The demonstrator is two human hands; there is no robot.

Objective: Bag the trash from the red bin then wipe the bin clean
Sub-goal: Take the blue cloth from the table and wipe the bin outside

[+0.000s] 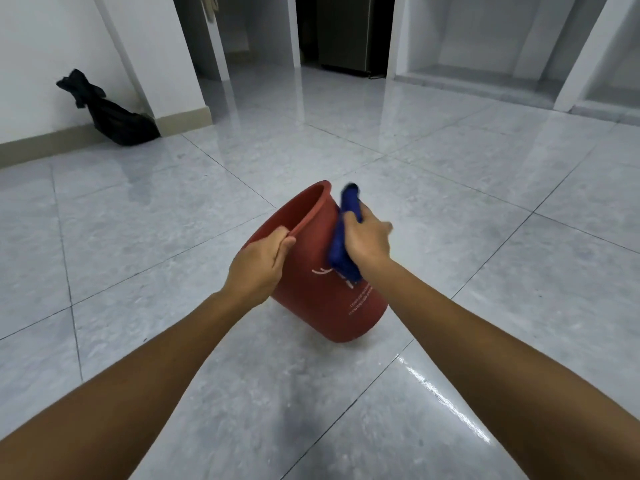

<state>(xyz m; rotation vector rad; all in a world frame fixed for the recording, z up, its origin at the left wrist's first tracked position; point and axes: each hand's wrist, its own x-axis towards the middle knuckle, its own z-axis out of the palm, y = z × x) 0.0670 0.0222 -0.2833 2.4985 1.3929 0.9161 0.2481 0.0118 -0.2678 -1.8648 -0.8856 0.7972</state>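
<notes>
1. My left hand (258, 268) is closed on the near part of the bucket's rim, fingers curled over the lip and thumb on the outside wall. The red bucket (322, 289) is tipped, resting on the edge of its base on the tiled floor (485, 202), mouth facing up and away to my left.

2. My right hand (367, 240) is wrapped tight around a bunched blue cloth (341, 251), which is pressed against the outer wall on the right side, just below the rim. One tail of cloth sticks up past my knuckles (it is blurred, so I read it as moving).

3. The relation that matters: the bucket's long axis runs from the rim at my left hand down and to the right toward its base, which sits nearer me than the rim. The unwiped wall lies below and toward me from the cloth, so I judge the next stroke should run along that axis toward the base.

4. The right hand is nearer that wall; the left only steadies and can turn the rim to bring a fresh side round.

5. A black bag (114, 116) leans on the wall far off to the left of both hands, so I take the bagging as done.
</notes>
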